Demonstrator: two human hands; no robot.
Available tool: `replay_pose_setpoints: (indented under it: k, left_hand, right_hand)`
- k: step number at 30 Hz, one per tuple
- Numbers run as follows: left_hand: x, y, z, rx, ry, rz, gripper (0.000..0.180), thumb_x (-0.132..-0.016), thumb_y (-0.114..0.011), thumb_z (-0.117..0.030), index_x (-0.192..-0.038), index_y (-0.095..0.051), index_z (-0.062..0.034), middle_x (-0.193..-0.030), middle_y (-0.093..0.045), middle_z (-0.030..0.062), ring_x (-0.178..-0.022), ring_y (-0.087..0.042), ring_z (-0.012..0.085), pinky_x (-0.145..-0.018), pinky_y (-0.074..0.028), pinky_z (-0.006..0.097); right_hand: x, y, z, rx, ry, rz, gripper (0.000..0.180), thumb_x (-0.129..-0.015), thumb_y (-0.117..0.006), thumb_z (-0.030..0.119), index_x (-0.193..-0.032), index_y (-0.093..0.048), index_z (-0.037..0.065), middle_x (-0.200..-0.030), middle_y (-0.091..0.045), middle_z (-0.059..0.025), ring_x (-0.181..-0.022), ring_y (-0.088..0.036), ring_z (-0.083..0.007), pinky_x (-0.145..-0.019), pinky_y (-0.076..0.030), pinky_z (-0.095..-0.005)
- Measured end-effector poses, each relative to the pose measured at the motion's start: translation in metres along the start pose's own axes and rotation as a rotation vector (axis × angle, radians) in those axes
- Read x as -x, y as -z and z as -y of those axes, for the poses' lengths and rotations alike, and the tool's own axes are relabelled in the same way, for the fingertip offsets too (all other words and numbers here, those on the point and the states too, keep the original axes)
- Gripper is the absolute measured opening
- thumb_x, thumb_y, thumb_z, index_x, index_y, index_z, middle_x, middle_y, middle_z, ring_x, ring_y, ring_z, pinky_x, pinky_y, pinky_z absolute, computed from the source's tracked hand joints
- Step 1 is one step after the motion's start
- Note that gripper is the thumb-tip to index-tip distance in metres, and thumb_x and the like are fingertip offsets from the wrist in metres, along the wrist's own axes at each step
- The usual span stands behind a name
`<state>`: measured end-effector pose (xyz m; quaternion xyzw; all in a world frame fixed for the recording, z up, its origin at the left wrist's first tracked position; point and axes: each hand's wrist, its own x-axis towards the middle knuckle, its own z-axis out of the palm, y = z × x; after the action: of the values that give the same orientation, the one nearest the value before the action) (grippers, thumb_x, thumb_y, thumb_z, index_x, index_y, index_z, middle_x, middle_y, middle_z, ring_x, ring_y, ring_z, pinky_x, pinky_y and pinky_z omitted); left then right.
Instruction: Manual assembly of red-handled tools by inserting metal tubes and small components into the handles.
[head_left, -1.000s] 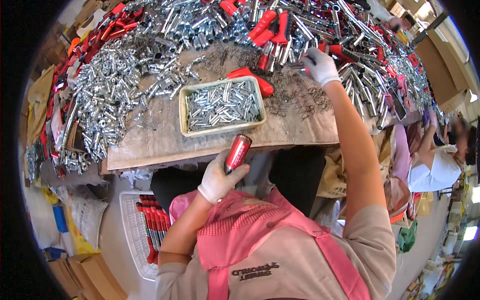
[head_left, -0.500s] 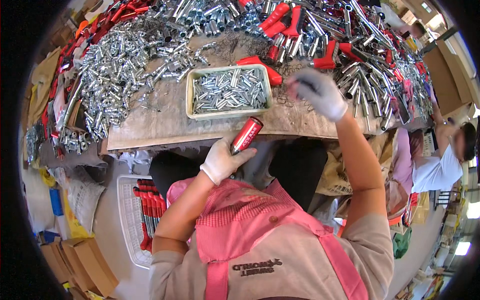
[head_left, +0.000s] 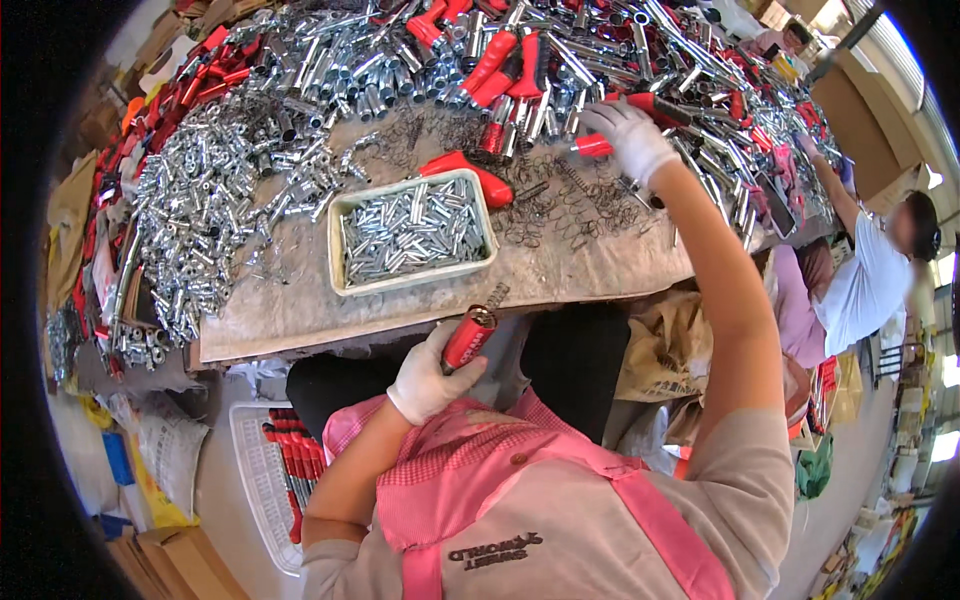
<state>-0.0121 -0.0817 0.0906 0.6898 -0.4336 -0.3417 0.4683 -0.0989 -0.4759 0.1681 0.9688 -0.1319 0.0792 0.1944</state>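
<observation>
Gloved left hand [head_left: 428, 378]: my grip wraps a red handle [head_left: 468, 336] just below the desk [head_left: 560, 270] edge, near the tray [head_left: 412, 235] of metal pins. Right hand [head_left: 632, 135]: grip pinches another red handle [head_left: 598, 146] among the far pile.

A pale tray [head_left: 342, 285] of small metal tubes sits on the tabletop [head_left: 300, 310]. Heaps of silvery parts [head_left: 200, 190] lie around it. A white basket [head_left: 255, 470] stands on the floor.

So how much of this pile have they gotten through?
Done: a few red pieces lie in the white basket by the chair. In hand: the left hand holds a red handle; the right hand grips another on the table. Left: most of it, heaps of metal parts and the tray.
</observation>
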Motion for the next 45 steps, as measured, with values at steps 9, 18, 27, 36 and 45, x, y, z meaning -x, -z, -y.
replay_pose_setpoints:
  k: [9,18,27,36,45]
  left_hand:
    - [0.017,0.019,0.004,-0.163,0.062,-0.152,0.043,-0.075,-0.072,-0.026,-0.109,-0.057,-0.0045,-0.089,-0.064,0.0173,-0.080,-0.065,0.0270,-0.074,-0.050,0.033]
    - [0.046,0.031,0.003,-0.287,0.000,0.015,0.031,-0.075,-0.067,-0.026,-0.101,-0.059,-0.0114,-0.091,-0.063,0.0146,-0.080,-0.061,0.0344,-0.069,-0.050,0.040]
    - [0.094,0.016,0.047,0.036,0.111,0.629,0.063,-0.078,-0.069,-0.024,-0.130,-0.043,0.0000,-0.120,-0.056,0.0146,-0.101,-0.059,0.0228,-0.089,-0.046,0.030]
    - [0.096,0.004,0.074,0.516,0.279,0.810,0.046,-0.075,-0.070,-0.027,-0.110,-0.055,-0.0007,-0.099,-0.061,0.0089,-0.090,-0.056,0.0139,-0.083,-0.045,0.030]
    - [0.105,0.020,0.034,-0.514,0.051,0.237,0.041,-0.073,-0.070,-0.036,-0.102,-0.059,-0.0100,-0.083,-0.064,0.0154,-0.079,-0.064,0.0307,-0.067,-0.050,0.041]
  right_hand:
    - [0.015,0.026,0.006,-0.301,-0.034,-0.066,0.033,-0.066,-0.071,0.022,-0.091,-0.060,0.004,-0.089,-0.059,-0.0138,-0.087,-0.056,-0.0353,-0.080,-0.046,-0.0403]
    - [0.081,0.090,0.139,-1.214,0.323,0.470,0.034,-0.066,-0.078,0.024,-0.088,-0.062,0.004,-0.076,-0.062,-0.0070,-0.070,-0.059,-0.0149,-0.066,-0.047,-0.0302]
    - [0.099,0.067,0.217,-1.026,0.801,0.363,0.030,-0.065,-0.071,0.018,-0.091,-0.061,0.008,-0.082,-0.060,-0.0097,-0.081,-0.059,-0.0276,-0.070,-0.047,-0.0367]
    - [0.082,0.080,0.250,-0.502,1.298,-0.368,0.017,-0.063,-0.055,0.023,-0.075,-0.055,0.011,-0.071,-0.049,-0.0026,-0.077,-0.053,-0.0200,-0.080,-0.046,-0.0371]
    - [0.132,0.064,0.248,-1.336,0.227,0.919,0.026,-0.077,-0.066,0.029,-0.095,-0.063,0.009,-0.072,-0.061,-0.0033,-0.067,-0.061,-0.0195,-0.063,-0.051,-0.0380]
